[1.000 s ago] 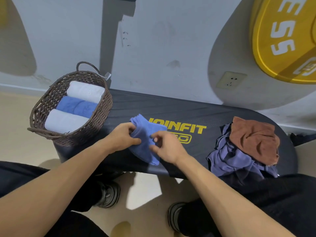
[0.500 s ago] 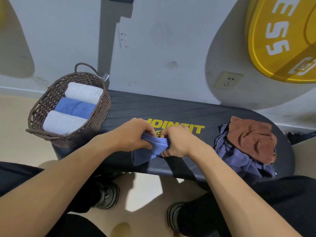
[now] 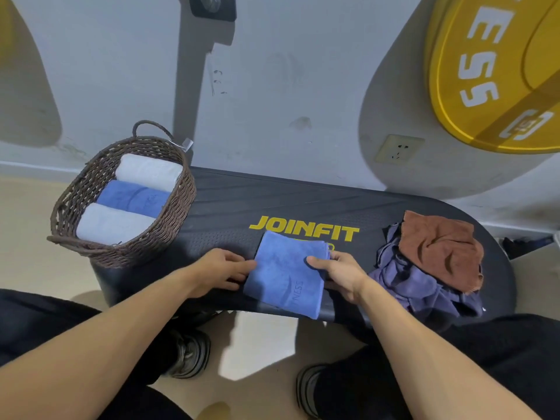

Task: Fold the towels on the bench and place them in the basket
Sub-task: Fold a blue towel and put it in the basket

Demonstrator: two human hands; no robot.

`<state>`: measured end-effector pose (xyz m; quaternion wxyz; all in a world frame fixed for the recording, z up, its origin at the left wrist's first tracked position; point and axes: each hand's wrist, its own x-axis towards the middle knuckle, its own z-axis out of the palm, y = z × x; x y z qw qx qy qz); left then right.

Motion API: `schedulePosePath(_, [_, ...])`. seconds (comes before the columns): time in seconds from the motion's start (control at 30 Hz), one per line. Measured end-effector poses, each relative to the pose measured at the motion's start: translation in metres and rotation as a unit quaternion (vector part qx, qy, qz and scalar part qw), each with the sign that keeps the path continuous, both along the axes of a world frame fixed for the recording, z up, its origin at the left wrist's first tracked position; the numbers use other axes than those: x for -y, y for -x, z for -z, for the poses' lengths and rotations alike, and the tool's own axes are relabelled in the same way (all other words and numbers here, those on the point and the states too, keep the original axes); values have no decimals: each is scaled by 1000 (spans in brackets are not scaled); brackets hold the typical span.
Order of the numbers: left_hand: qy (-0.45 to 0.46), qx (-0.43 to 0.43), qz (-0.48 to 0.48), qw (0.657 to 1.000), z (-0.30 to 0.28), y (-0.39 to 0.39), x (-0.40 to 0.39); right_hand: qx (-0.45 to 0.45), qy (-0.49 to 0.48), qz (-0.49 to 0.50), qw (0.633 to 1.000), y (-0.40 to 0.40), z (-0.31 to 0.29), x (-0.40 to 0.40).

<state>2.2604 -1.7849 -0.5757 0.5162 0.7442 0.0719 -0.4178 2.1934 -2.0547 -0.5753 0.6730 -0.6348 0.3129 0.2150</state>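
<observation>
Head view, looking down over the black bench [image 3: 230, 204]. Flat in the middle, just under the yellow JOINFIT lettering [image 3: 304, 231]: a blue towel [image 3: 283, 272], folded into a neat rectangle, soft pile, faint embossed logo ending in "NESS" near the lower edge. Near corner hanging slightly past the bench's front edge.

Left hand [image 3: 219, 272] at the towel's left edge, fingers fairly straight and loose, tips touching the cloth, nothing clamped. Right hand [image 3: 339, 272] on the towel's right edge, thumb on top, fingers tucked under or behind the fold, pinching that edge.

Over on the left end of the bench, a brown woven basket [image 3: 169, 228] with three rolled towels side by side: white roll at the back [image 3: 148, 171], blue roll in the middle [image 3: 133, 197], white roll at the front [image 3: 112, 224].

On the right end, a crumpled heap: brown towel [image 3: 439, 247] on top, purple towel [image 3: 415, 286] bunched beneath.

Hard to read: right hand's fingers hidden by the towel, so how many grip, impossible to tell. Second line of bench lettering covered by the blue towel. Number of layers in the fold not visible. Purple heap possibly one cloth or more, unclear. Yellow weight plate [image 3: 497, 71] at upper right cut off by the frame, lettering only partly showing. Wall socket [image 3: 398, 148] beside it.
</observation>
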Motion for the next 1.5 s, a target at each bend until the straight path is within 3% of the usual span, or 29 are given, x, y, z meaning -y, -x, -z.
schedulePosePath(0.1, [-46,31,-23,998,10,4,10,-21,36,3,999,1,8,-5])
schedulePosePath(0.27, [-135,108,66,983,6,3,23,49,39,0,998,-7,0,-3])
schedulePosePath(0.37, [-189,157,125,961,5,13,28,19,54,20,998,-5,0,0])
schedulePosePath(0.43, [-221,195,128,947,6,22,33,-4,62,-1,998,1,3,3])
schedulePosePath(0.5, [-227,218,119,942,7,29,37,33,105,-5,994,2,9,5])
schedulePosePath(0.6, [-210,206,123,948,8,32,41,97,252,10,963,3,17,6])
schedulePosePath(0.7, [-206,207,119,949,8,34,44,36,317,33,947,9,19,8])
schedulePosePath(0.77, [-227,268,137,926,8,35,45,59,405,24,912,10,13,10])
schedulePosePath(0.83, [-223,374,163,885,8,35,48,159,462,19,872,6,-4,8])
schedulePosePath(0.9, [-168,464,183,850,6,35,52,247,427,-30,869,2,-23,3])
schedulePosePath(0.97, [-114,493,207,837,7,35,56,274,333,-125,893,3,-34,-5])
schedulePosePath(1.03, [-81,473,238,844,11,35,56,247,281,-229,898,9,-33,-9])
schedulePosePath(1.13, [-81,433,289,850,19,35,52,188,329,-343,859,19,-18,-5])
schedulePosePath(1.33, [-114,425,372,817,15,38,47,176,359,-387,831,22,-12,0])
schedulePosePath(1.5, [-120,468,343,806,10,41,50,174,362,-411,818,23,-10,0])
